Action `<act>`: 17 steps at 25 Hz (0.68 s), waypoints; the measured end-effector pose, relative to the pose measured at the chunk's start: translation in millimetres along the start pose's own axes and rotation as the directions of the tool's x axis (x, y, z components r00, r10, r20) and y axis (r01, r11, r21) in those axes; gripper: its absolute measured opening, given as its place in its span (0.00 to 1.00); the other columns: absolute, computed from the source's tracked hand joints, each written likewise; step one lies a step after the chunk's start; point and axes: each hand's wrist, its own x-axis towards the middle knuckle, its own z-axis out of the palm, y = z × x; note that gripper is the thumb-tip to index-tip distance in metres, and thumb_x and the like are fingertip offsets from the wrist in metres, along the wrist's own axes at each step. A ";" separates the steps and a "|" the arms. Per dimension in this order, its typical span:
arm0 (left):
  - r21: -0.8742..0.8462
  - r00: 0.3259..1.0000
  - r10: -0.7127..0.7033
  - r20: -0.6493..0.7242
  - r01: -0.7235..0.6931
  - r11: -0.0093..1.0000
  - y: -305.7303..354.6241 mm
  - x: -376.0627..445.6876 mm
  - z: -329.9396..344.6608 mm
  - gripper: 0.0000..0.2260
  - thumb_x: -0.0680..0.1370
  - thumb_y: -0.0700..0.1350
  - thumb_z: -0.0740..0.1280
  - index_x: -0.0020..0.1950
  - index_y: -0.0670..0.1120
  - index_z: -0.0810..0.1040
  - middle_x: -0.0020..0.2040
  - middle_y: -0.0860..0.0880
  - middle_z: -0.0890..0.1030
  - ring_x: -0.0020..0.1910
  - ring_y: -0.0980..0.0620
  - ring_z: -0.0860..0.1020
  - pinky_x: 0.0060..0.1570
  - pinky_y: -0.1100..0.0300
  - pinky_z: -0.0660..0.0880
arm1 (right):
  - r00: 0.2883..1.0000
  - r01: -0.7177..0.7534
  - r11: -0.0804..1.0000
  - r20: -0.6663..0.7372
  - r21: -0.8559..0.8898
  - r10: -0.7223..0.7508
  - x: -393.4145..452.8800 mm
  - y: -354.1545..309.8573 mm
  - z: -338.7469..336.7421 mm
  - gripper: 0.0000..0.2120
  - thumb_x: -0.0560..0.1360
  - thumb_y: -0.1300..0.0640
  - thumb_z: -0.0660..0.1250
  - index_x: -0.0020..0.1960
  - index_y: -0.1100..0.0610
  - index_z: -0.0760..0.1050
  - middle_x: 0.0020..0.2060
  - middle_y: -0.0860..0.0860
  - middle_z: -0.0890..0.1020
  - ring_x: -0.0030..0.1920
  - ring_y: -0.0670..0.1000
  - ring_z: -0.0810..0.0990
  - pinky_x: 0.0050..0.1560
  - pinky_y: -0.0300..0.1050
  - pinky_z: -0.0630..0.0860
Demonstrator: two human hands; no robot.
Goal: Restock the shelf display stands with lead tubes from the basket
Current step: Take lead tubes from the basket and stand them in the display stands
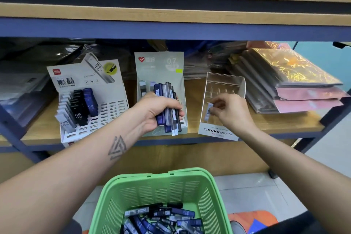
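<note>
Gripping a bundle of lead tubes (169,108) in the left hand (157,110), right hand (230,112) pinching a single tube (208,111) over the clear stand (222,108) (marked MONO), green basket (161,194) sitting below.

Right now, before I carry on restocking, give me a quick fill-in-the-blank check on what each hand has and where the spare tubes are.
1. The left hand grips a ____ of lead tubes.
2. The right hand pinches one tube over the ____ MONO stand.
3. Spare tubes lie in the ____ basket.

Missing: bundle; clear; green
</note>
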 end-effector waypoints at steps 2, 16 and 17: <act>0.001 1.000 0.004 0.008 -0.004 1.000 -0.3 0.0 -1.2 0.13 0.72 0.26 0.71 0.53 0.36 0.77 0.44 0.34 0.82 0.41 0.38 0.84 0.42 0.45 0.84 | 1.000 0.002 1.000 -0.016 -0.009 -0.002 -0.4 -0.2 5.4 0.08 0.74 0.66 0.72 0.51 0.57 0.84 0.41 0.51 0.85 0.45 0.51 0.83 0.50 0.48 0.81; 0.024 1.000 0.000 -0.001 0.000 1.000 -3.5 3.6 -7.5 0.20 0.71 0.26 0.72 0.62 0.31 0.76 0.46 0.33 0.84 0.46 0.36 0.84 0.48 0.40 0.82 | 0.999 -0.026 0.990 -0.035 -0.138 0.021 -0.9 10.8 33.0 0.07 0.77 0.65 0.67 0.51 0.55 0.73 0.39 0.55 0.83 0.40 0.56 0.83 0.39 0.55 0.82; 0.022 1.000 0.000 0.003 0.000 1.000 -3.8 4.2 -8.0 0.21 0.71 0.26 0.72 0.63 0.31 0.76 0.46 0.33 0.84 0.45 0.36 0.84 0.49 0.39 0.82 | 0.999 -0.030 0.988 -0.036 -0.149 0.025 -1.2 10.0 32.4 0.08 0.77 0.64 0.67 0.51 0.55 0.70 0.39 0.55 0.82 0.40 0.58 0.83 0.39 0.55 0.82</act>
